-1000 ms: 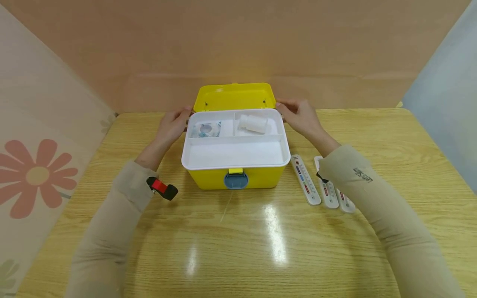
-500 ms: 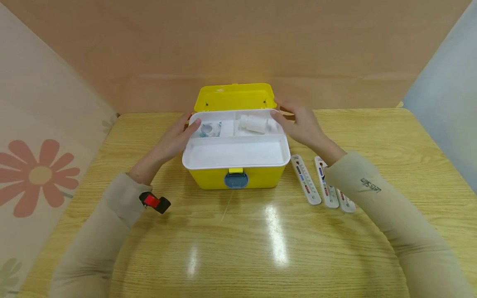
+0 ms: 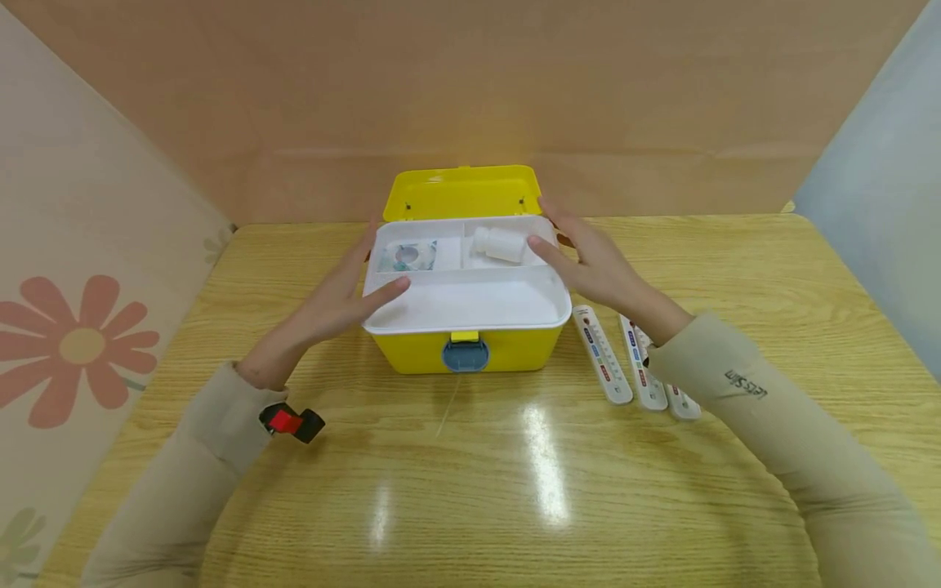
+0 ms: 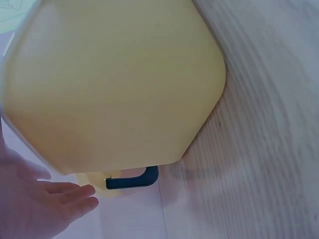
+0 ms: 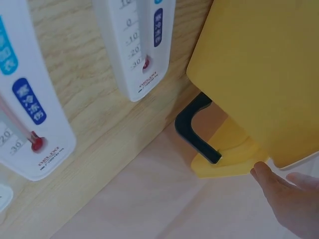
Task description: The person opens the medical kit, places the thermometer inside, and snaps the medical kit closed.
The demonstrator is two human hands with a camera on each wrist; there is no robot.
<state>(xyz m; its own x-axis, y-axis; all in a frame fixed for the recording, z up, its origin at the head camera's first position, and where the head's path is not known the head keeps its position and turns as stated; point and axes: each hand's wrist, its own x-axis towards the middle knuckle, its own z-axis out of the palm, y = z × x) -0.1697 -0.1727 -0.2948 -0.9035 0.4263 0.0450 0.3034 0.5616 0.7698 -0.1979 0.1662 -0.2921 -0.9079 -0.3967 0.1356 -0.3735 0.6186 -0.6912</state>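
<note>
A yellow box (image 3: pixel 404 353) with a blue latch (image 3: pixel 466 356) stands with its lid (image 3: pixel 461 194) tipped back. Inside its top sits a white divided tray (image 3: pixel 470 304), holding a flat blue-and-white packet (image 3: pixel 408 256) and a small white bottle (image 3: pixel 500 243). At the box's left side is my left hand (image 3: pixel 331 304), fingers extended and thumb over the tray's front compartment. My right hand (image 3: pixel 599 260) flanks the right side, its thumb near the bottle and its fingers by the lid's right corner. Whether either hand touches the box is unclear.
Several white thermometers (image 3: pixel 603 355) lie on the wooden table (image 3: pixel 470 490) right of the box, partly under the right sleeve. A dark handle (image 5: pixel 192 127) shows behind the box in the right wrist view. A brown wall stands behind the table.
Both hands have left the tray's back corners and come forward, spreading their thumbs over the tray. The left hand moved further. Box, tray and contents look almost unmoved.
</note>
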